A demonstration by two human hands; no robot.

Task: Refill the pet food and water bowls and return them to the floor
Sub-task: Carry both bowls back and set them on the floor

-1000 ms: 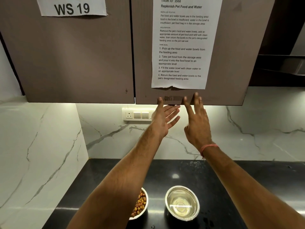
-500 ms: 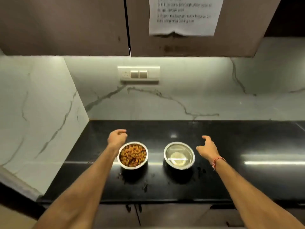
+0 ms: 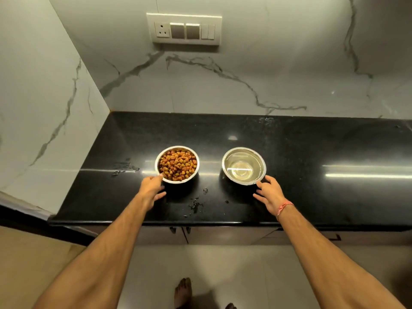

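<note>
Left hand: the left hand [image 3: 152, 188] reaches forward on a straight forearm to the near-left side of the food bowl [image 3: 177, 164]; its thumb lies at the rim and its fingers curve under the bowl's side, touching it, though a firm grip cannot be confirmed.
Right hand: the right hand [image 3: 270, 195] is stretched to the near-right side of the water bowl [image 3: 244, 167], fingers spread and relaxed, fingertips at or just beside the rim; contact cannot be told. A red thread [image 3: 284, 206] circles the wrist.
Food bowl: steel, full of brown kibble, upright on the black countertop [image 3: 312, 197].
Water bowl: steel, holding clear water, upright to the right of the food bowl, apart from it.
Countertop: water drops lie near the front edge between the bowls.
Wall: a switch panel [image 3: 184, 29] is fixed on the marble above.
</note>
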